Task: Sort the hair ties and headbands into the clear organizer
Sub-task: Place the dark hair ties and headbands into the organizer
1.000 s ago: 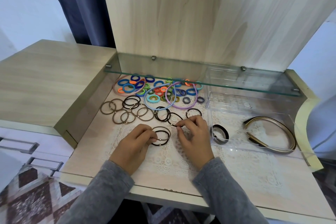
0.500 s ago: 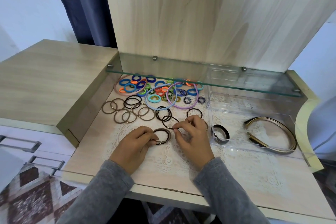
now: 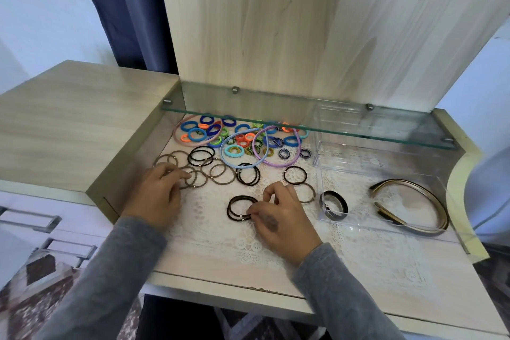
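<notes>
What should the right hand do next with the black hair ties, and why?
Probably lift the black hair ties that the right hand pinches and carry them right into the clear organizer, where a black bundle already lies.

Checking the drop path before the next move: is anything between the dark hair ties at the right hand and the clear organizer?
Nothing tall. One brown hair tie lies flat between the dark hair ties, pinched by the right hand, and the clear organizer. A black coiled band sits inside its near-left corner.
</notes>
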